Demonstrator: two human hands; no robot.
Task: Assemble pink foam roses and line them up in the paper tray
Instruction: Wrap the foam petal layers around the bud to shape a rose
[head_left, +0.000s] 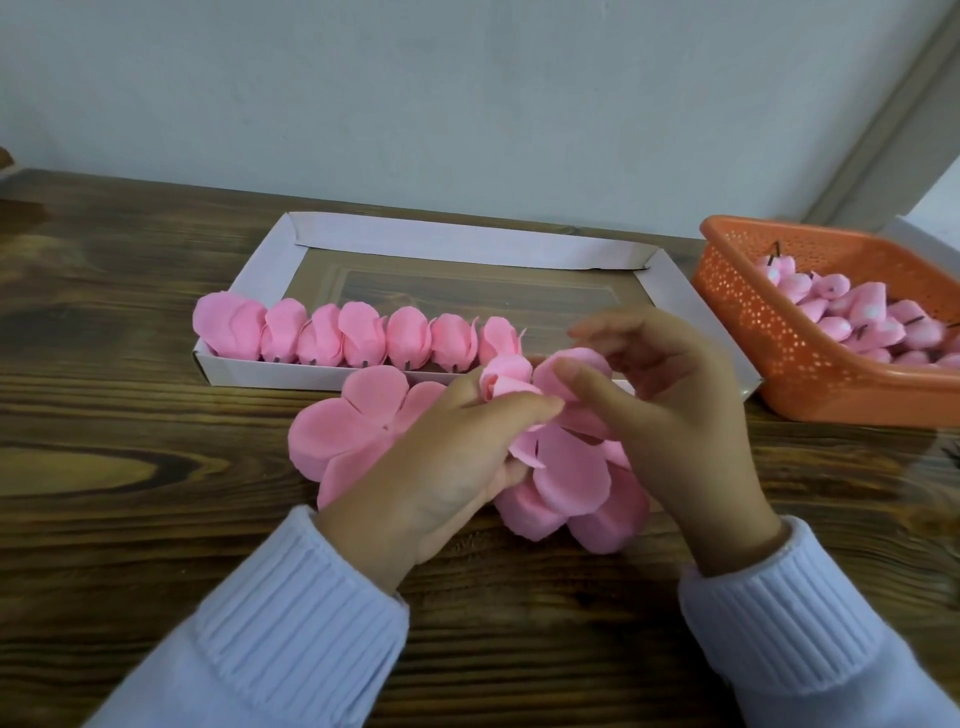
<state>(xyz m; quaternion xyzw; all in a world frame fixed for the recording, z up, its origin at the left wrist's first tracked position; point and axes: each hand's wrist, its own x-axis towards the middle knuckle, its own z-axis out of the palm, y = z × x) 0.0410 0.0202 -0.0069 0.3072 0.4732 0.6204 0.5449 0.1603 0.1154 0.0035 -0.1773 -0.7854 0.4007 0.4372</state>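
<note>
A white paper tray (270, 260) lies on the wooden table with several finished pink foam roses (358, 335) lined along its near edge. In front of it my left hand (447, 462) grips a half-made pink rose (506, 376) by its base. My right hand (670, 410) pinches one of its outer petals (576, 369) with thumb and forefinger. Under and between my hands sit flat pink petal sheets (353, 421), and a second pile of petal sheets (566, 493) is partly hidden by my palms.
An orange perforated basket (748, 317) at the right holds several pink rose buds (862, 317) with dark stems. A grey wall rises behind the table. Bare dark wood (130, 441) stretches to the left and in front of my sleeves.
</note>
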